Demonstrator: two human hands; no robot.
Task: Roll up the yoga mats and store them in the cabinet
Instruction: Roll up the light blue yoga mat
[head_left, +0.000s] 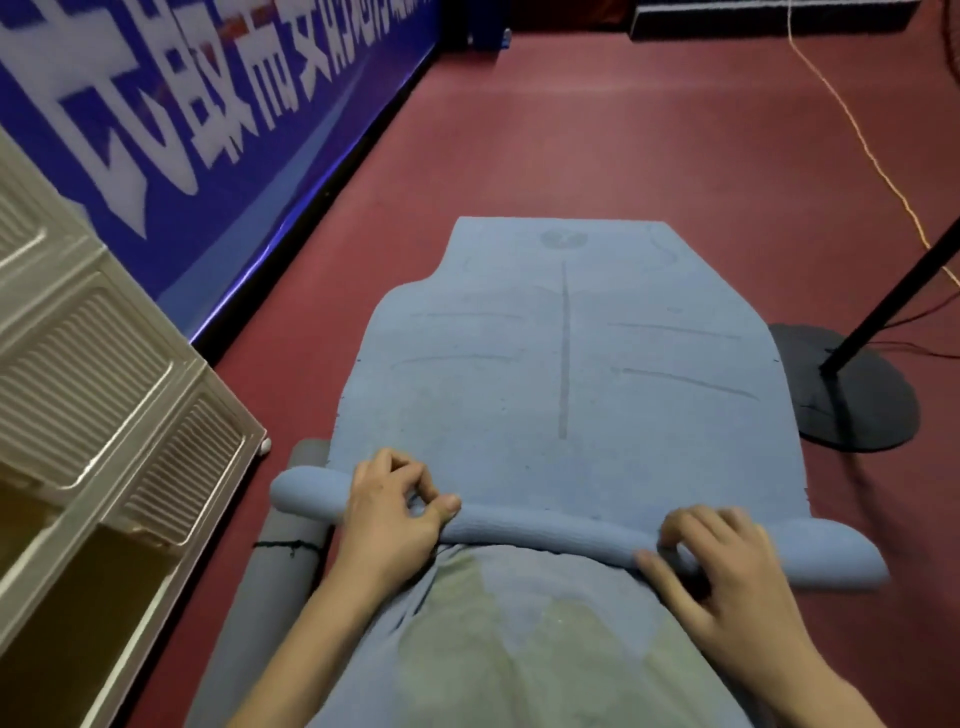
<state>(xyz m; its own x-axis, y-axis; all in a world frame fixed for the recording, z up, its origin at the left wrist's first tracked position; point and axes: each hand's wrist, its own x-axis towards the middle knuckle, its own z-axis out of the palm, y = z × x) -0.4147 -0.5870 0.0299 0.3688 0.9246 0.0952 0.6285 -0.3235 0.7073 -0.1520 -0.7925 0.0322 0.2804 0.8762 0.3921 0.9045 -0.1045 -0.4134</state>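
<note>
Red floor (597, 130). Blue yoga mat (566, 364) lying flat ahead, near edge wound into a thin roll (545, 530) running crosswise. Left hand (395, 512) curled over the roll, thumb and fingers pinching it; right hand (722, 566) likewise gripping it farther right. One grey rolled mat (270, 577) on the floor at left, partly under the blue one. Beige cabinet (104, 395) at left, slatted doors, interior dark, contents unclear. Blue banner (171, 156) behind it. Black stand base (857, 395) touching the mat's right edge. Yellow cord (852, 124) trailing beyond.
</note>
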